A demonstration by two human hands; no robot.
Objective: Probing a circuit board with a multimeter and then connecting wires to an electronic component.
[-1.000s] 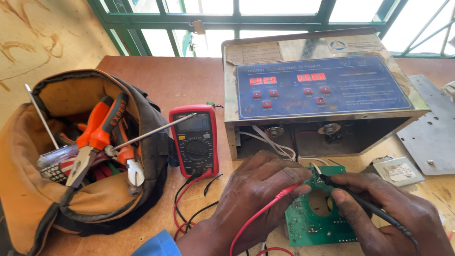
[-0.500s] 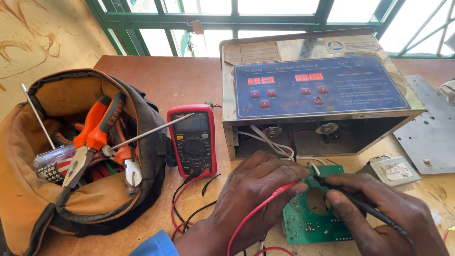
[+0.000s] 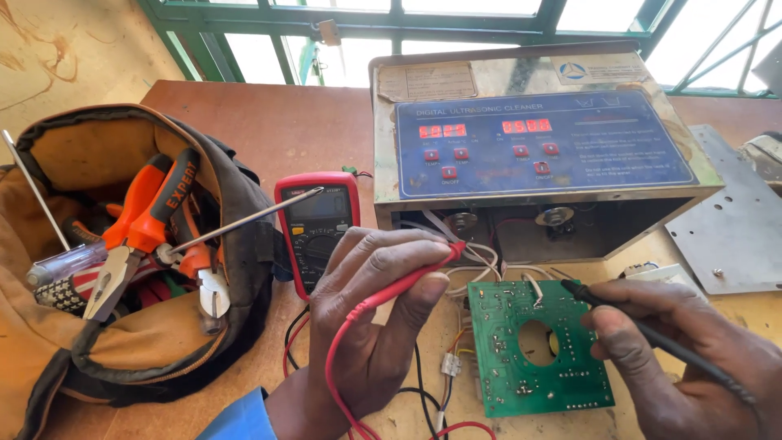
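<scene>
My left hand [image 3: 371, 326] grips a red test probe [image 3: 411, 279], its tip pointing up and right toward the white wires at the open front of a metal machine [image 3: 529, 138]. My right hand [image 3: 692, 358] grips a black test probe [image 3: 627, 316], whose tip rests near the top right corner of a green circuit board [image 3: 529, 350] with a round hole. That board lies on the wooden table between my hands. Behind my left hand stands a red multimeter [image 3: 318, 220], with red and black leads running down from it.
An open tan tool bag [image 3: 122, 269] at the left holds orange-handled pliers, screwdrivers and a long metal rod. A grey metal plate [image 3: 733, 236] lies at the right. The machine has a blue panel with red displays. Green window bars run along the back.
My left hand has lifted the red probe's tip off the board, up toward the white wires. The black probe has stayed near the board's top right corner.
</scene>
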